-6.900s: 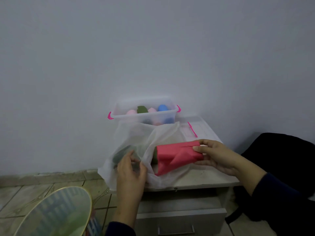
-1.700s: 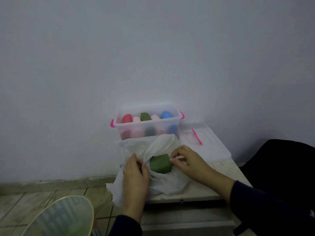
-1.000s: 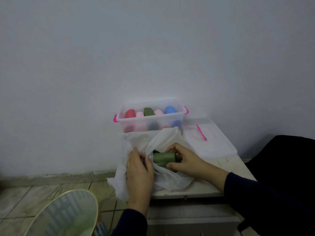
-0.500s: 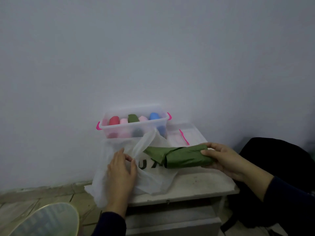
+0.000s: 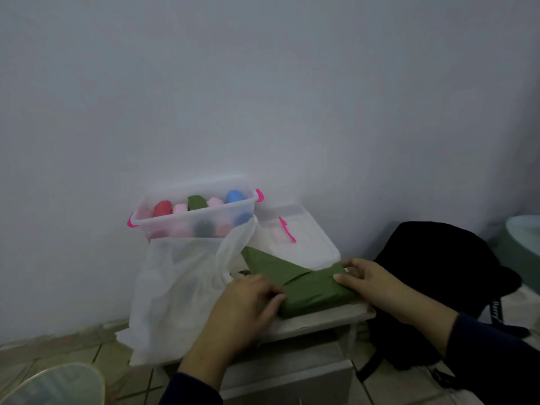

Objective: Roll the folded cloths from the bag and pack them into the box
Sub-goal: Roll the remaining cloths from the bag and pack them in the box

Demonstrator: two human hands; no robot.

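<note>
No writing reads clearly here; the white marks on the strap of the black backpack [image 5: 444,276] at your right are too small to make out. The white bag [image 5: 181,287] slumps over the table's [image 5: 321,317] left edge, hiding the front of the clear box [image 5: 195,217], which holds red, pink, green and blue rolls. Its lid [image 5: 295,238] lies beside it. The green cloth [image 5: 306,285] lies folded on the table. Your left hand [image 5: 248,302] presses its near-left end, fingers loosely bent; your right hand [image 5: 371,280] pinches its right end.
</note>
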